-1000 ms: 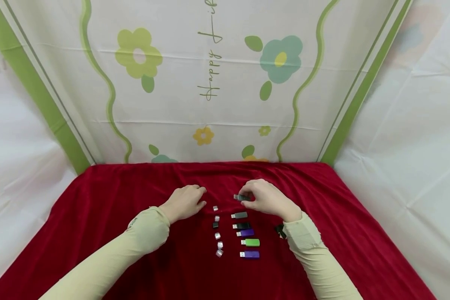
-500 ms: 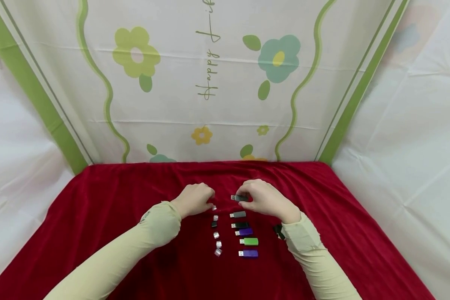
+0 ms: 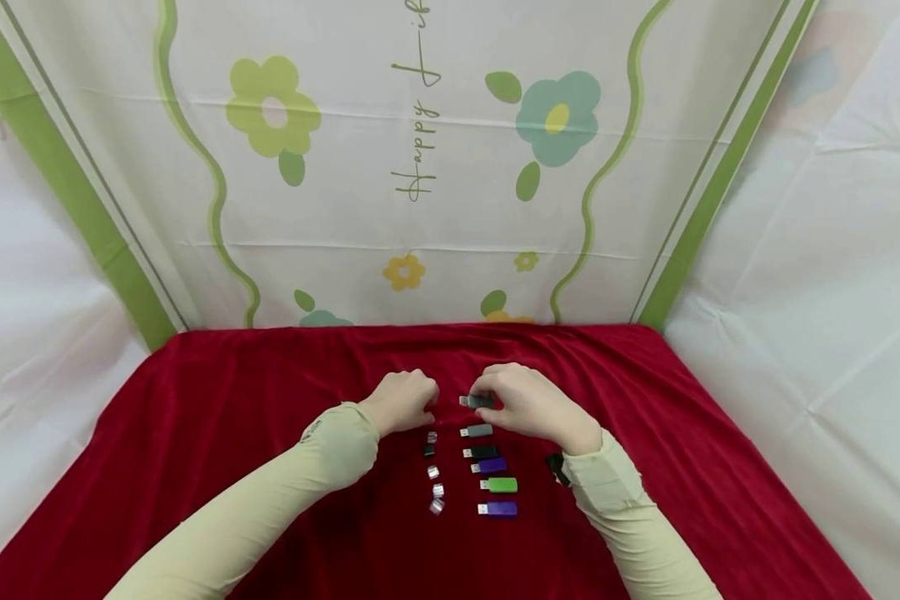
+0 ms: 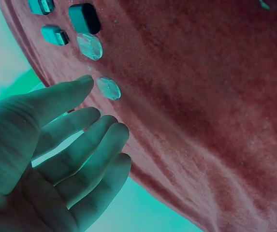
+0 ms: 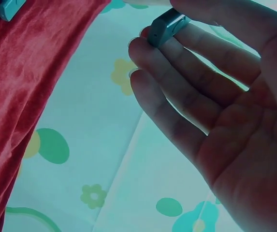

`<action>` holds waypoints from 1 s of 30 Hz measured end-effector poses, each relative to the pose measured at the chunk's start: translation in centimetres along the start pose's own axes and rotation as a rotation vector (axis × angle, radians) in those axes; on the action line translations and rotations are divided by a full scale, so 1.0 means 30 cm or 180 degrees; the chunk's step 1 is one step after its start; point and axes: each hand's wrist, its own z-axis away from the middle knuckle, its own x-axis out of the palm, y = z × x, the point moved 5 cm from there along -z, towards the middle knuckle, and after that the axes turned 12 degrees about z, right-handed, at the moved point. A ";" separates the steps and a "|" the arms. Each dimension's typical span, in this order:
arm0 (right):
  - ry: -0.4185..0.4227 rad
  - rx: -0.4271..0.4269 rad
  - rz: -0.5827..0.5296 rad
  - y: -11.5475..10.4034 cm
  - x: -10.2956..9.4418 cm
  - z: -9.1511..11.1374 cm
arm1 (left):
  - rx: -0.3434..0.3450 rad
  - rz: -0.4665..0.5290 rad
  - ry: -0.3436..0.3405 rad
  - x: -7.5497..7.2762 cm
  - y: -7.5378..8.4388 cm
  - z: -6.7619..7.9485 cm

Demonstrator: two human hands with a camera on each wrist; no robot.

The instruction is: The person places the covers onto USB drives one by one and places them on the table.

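Note:
My right hand (image 3: 532, 404) pinches a dark grey USB stick (image 3: 476, 402) between thumb and fingertips, its metal plug pointing left. The right wrist view shows the stick's rounded body (image 5: 165, 28) in that grip. Across from it, my left hand (image 3: 401, 402) reaches over the far end of a column of small caps. In the left wrist view its thumb and fingers are apart with nothing between them, the thumb tip beside a clear cap (image 4: 109, 88). The left hand hides that cap in the head view. Nearer lie another clear cap (image 3: 432, 437) and a black cap (image 3: 429, 450).
More clear caps (image 3: 438, 490) continue the column towards me. To their right lies a row of USB sticks: grey (image 3: 477, 431), black (image 3: 482, 452), purple (image 3: 489, 466), green (image 3: 499, 485) and another purple one (image 3: 498, 509). A red cloth (image 3: 270, 375) covers the table; a printed curtain (image 3: 450, 208) hangs behind.
My left hand has moved right, to the far end of the cap column, and now covers the farthest cap. The right hand keeps hold of the dark grey USB stick, nearly still.

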 end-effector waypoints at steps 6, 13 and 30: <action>0.0001 -0.0029 0.0076 -0.005 0.000 -0.002 | -0.0099 0.0025 -0.0099 0.016 -0.005 -0.004; 0.0004 -0.0026 0.0132 -0.001 0.002 0.001 | -0.0147 -0.0022 -0.0163 0.029 -0.014 -0.018; 0.0005 -0.0010 0.0321 -0.015 -0.023 0.011 | 0.0388 0.0282 -0.0123 0.059 -0.028 -0.034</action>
